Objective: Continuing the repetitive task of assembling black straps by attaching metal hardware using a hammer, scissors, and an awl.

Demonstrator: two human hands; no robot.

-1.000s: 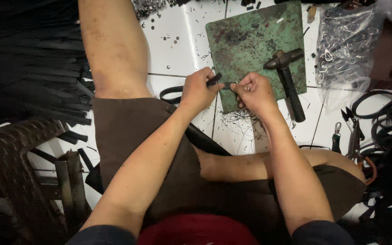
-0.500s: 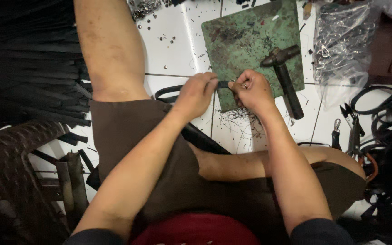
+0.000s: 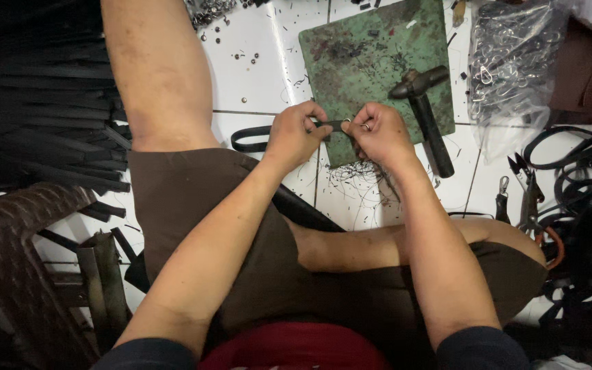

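Observation:
I sit on a white tiled floor with my legs folded. My left hand [image 3: 294, 135] and my right hand [image 3: 378, 133] meet over the near edge of a green cutting mat [image 3: 371, 55]. Both pinch a narrow black strap [image 3: 255, 137] whose end spans between my fingers; the rest loops off to the left across the tile. A small metal ring shows at my fingertips. A dark hammer [image 3: 423, 113] lies on the mat just right of my right hand.
A pile of black straps [image 3: 35, 103] fills the left. A clear bag of metal buckles [image 3: 508, 62] lies at the upper right, with pliers [image 3: 529, 199] and tangled black straps [image 3: 584, 199] below it. A brown plastic stool [image 3: 15, 260] stands at lower left. Rivets and scraps dot the tiles.
My hands have shifted slightly and closed in on the strap end; the strap piece now spans flat between both sets of fingers. The view has drifted a little.

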